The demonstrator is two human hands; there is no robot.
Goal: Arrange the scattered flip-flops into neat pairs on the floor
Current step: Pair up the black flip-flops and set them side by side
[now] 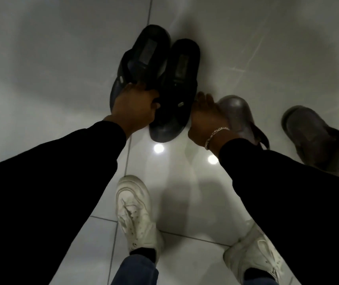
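Two black flip-flops lie side by side on the white tiled floor, soles touching along their length. My left hand (134, 109) grips the strap end of the left black flip-flop (143, 56). The right black flip-flop (176, 83) lies beside it, its near end by my right hand. My right hand (207, 118) rests with straight fingers on the edge of a grey flip-flop (236, 114), fingertips close to the right black one. A second grey flip-flop (316, 140) lies apart at the far right, angled away.
My two white sneakers (135, 212) (255, 258) stand on the glossy tile floor (61, 79) below the hands. Dark grout lines cross the floor, and two bright light reflections shine between the arms.
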